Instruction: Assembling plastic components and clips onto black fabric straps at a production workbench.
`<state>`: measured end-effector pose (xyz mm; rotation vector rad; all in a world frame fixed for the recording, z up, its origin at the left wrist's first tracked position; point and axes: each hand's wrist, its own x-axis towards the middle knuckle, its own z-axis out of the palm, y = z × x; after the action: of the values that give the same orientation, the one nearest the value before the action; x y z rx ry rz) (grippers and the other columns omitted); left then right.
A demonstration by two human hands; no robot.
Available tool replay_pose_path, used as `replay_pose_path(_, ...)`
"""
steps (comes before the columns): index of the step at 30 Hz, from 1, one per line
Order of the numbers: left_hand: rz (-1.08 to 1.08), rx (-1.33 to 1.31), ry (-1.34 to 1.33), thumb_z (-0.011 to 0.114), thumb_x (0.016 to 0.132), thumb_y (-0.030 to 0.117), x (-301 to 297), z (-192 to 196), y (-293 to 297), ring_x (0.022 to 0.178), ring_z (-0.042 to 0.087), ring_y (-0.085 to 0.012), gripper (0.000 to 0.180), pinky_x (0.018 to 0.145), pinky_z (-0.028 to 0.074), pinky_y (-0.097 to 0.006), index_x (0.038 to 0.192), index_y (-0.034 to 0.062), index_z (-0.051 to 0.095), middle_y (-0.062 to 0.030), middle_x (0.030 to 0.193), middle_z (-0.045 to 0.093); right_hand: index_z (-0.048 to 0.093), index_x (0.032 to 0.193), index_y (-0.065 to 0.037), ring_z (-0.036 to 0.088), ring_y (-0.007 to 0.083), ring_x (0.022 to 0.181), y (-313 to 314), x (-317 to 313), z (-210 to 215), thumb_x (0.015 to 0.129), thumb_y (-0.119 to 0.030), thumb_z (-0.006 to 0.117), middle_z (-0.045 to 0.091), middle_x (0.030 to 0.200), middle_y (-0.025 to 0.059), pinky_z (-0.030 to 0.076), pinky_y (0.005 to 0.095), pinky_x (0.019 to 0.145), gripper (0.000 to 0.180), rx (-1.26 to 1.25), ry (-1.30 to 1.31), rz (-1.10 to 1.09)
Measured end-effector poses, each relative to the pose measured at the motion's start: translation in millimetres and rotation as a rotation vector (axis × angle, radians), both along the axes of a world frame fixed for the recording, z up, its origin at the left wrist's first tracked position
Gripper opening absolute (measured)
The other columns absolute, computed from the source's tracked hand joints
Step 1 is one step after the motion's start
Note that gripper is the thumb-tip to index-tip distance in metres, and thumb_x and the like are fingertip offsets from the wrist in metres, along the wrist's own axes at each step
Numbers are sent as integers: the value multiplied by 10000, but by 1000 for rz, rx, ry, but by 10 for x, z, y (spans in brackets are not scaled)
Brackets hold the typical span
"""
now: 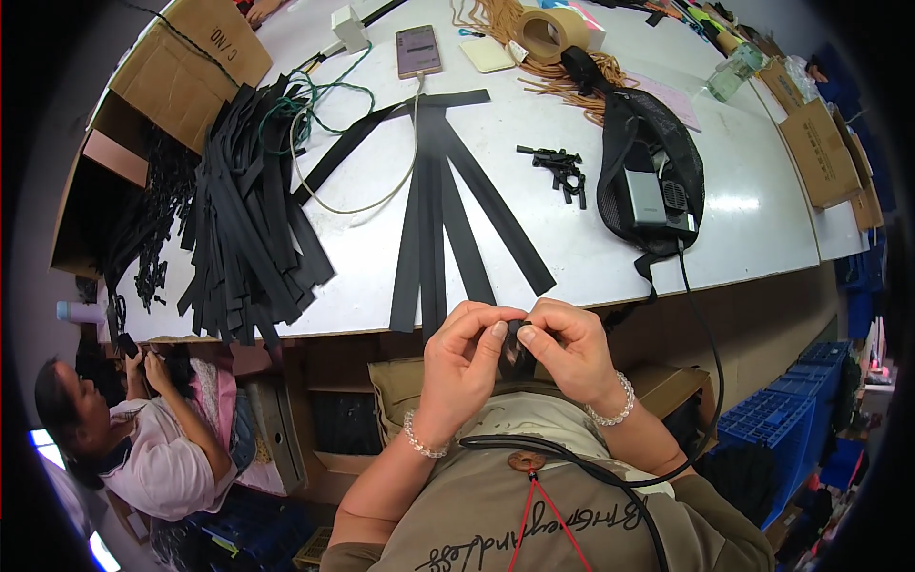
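At the table's front edge, my left hand (465, 357) and my right hand (572, 355) meet close together, thumbs and forefingers pinched. Between the fingertips is a small black piece (516, 330); its exact kind is mostly hidden by my fingers. Just beyond my hands, several flat black straps (434, 200) lie fanned out on the white table (534, 238). A thick heap of similar straps (243, 224) lies to the left. Further right sits a small cluster of black plastic fittings (559, 175).
A black mesh bag (610, 153) holds a grey device, its cable running to me. Behind lie a phone (418, 52), tan cords (572, 86), a tape roll (555, 36) and a bottle (736, 71). Cartons (195, 71) stand left; a person (167, 453) works at lower left.
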<state>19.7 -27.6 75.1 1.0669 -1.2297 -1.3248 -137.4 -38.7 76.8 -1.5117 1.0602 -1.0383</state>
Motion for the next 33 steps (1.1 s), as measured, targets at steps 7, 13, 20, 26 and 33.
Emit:
replay_pose_path(7,43,-68,43,516,886,-28,-8,-56,75,772,559,-83,180,678,470,-202,1029,-20,625,-53,949,539,573,766,34,464,95,574,61,9,42,825,-36,586,533,663,53,375,233,523,92,7,-55,-18)
replay_pose_path(13,-27,-30,75,558,846,-58,8,2,125,838,582,-100,224,726,488,-209,1060,-24,614,-64,974,540,575,766,35,485,113,592,106,-38,4,803,-5,596,548,676,60,389,245,539,58,-54,28,-40)
replay_pose_path(20,-9,249,291,599,851,-17,-53,-128,195,815,575,-70,173,728,489,-200,1022,-29,621,-32,925,589,590,781,29,493,82,608,216,-103,-187,814,-17,599,560,676,35,386,219,537,57,58,-57,-79)
replay_pose_path(26,-73,569,184,649,855,96,-74,-689,266,687,545,-27,101,613,447,-159,895,4,645,15,769,614,631,810,8,473,29,560,362,-228,-662,845,-61,633,569,659,-15,378,176,505,78,475,-241,-163)
replay_pose_path(33,27,625,183,651,855,125,-219,-783,116,645,561,-51,167,551,480,-182,940,-18,654,-21,772,632,651,836,16,505,47,541,284,-186,-911,828,-56,657,588,658,5,414,186,491,73,576,-447,-342)
